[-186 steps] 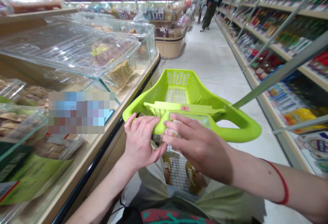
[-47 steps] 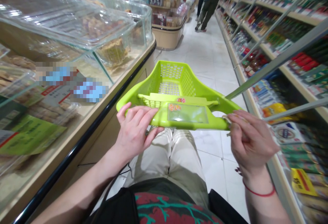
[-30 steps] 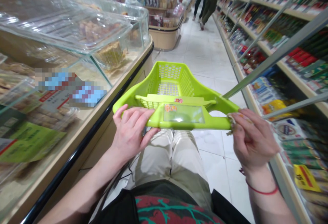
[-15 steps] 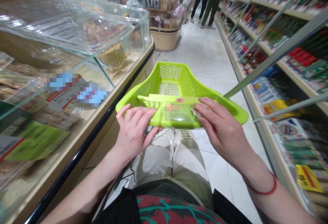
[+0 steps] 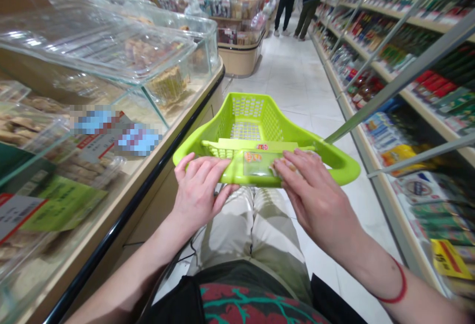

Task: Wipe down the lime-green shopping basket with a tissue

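Observation:
A lime-green plastic shopping cart stands right in front of me, its perforated basket showing no goods inside. My left hand is closed round the left part of the cart's handle, thumb below and fingers over the top. On the right part of the handle lies my right hand, its fingers bent around a small crumpled pale wrapper pressed against the bar. Most of the wrapper is hidden under the fingers. Between both hands, a clear panel with an orange sticker is set into the handle.
Along the left runs a display counter with a black bumper rail, clear bins and price cards. Shelves of packaged goods line the right, behind slanted metal bars. Two people stand farther up the aisle.
My right hand has slid a little to the left along the handle with the wrapper. My left hand keeps its hold. The counter's price cards sit slightly farther right in view.

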Available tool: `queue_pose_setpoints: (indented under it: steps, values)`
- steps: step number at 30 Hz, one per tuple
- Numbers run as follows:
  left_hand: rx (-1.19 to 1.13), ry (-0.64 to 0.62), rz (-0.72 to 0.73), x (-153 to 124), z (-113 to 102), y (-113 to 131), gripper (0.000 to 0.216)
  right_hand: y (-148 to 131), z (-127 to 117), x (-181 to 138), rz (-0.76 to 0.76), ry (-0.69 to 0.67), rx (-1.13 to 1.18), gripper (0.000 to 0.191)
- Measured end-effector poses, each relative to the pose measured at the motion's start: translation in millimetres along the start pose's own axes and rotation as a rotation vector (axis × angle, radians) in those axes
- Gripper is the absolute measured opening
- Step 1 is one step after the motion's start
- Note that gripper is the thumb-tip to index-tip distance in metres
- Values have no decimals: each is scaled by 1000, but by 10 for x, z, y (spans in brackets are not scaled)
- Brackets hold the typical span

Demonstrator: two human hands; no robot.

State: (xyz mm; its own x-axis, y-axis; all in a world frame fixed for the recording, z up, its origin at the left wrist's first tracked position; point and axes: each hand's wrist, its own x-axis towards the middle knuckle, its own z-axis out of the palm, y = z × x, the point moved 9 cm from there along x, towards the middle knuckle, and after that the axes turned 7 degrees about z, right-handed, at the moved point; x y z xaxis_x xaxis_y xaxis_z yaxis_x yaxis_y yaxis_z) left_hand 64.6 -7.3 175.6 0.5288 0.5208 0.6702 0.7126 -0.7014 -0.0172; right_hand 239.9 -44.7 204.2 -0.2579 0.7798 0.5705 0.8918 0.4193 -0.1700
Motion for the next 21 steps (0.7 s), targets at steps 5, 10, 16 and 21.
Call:
queue_pose_setpoints:
  steps: [5,10,16,21]
  values:
    - [-8,-5,-4,5,1,-3,38,-115,71,56,-67,-93,64,37]
    - [-15,-4,-3,19,-1,-10,38,179,377,563,47,-234,120,34]
    - [4,-8,-7,27,4,-19,38,174,389,629,56,-203,97,33]
    - [-10,-13,-7,13,15,-5,40,-260,200,238,-53,-115,85,37]
